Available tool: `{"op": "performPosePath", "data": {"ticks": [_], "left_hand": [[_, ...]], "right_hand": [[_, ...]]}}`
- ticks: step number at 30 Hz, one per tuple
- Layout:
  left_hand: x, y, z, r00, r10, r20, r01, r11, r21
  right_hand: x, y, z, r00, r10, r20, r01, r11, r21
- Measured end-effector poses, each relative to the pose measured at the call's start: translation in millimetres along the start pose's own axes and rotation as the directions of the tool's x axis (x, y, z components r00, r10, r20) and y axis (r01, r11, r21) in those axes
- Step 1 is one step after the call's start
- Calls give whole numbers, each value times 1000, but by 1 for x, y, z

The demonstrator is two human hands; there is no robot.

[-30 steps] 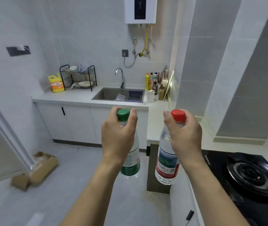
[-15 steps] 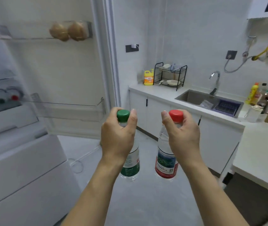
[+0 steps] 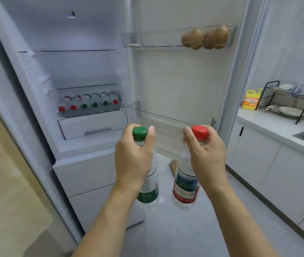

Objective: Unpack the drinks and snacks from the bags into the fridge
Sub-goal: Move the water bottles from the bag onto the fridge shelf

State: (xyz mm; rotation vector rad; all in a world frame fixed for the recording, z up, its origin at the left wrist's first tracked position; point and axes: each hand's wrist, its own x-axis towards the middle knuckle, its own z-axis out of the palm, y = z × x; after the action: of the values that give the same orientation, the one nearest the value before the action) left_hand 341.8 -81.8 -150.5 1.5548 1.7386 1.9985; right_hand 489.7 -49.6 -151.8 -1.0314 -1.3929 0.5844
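**Open fridge, two water bottles held up in front of it**

White kitchen, grey floor. At the left the fridge [image 3: 77, 75] stands open, its door [image 3: 180, 80] swung to the right. On one inner shelf lie six bottles [image 3: 89, 102] in a row, caps outward: two red, three green, one red. The upper door shelf [image 3: 147, 38] holds brown rounded items [image 3: 205, 38], about four; the lower door shelf [image 3: 168, 117] sits just behind the raised hands.

The left hand [image 3: 134, 158] grips the neck of one green-capped bottle [image 3: 148, 190] with a green label; the right hand [image 3: 207, 158] grips the neck of one red-capped bottle [image 3: 185, 190] with a red label showing a landscape. Both hang upright before the open fridge, close beside each other, not touching. Label print is too small to read.

At the right, the desk [image 3: 269, 125] carries one yellow jug [image 3: 251, 99], writing illegible, and one black dish rack [image 3: 292, 102].
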Motion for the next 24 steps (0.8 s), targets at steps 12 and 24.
{"op": "performPosePath", "data": {"ticks": [12,24], "left_hand": [[56,-67,-55,983,-67,-170,83,993,87],[137,-120,-34,943,-68,-327,124,980,156]], "right_hand": [[25,2,116,990,-10,141,-5,995,103],[103,35,205,960,-8,278,-57,973,225]]}}
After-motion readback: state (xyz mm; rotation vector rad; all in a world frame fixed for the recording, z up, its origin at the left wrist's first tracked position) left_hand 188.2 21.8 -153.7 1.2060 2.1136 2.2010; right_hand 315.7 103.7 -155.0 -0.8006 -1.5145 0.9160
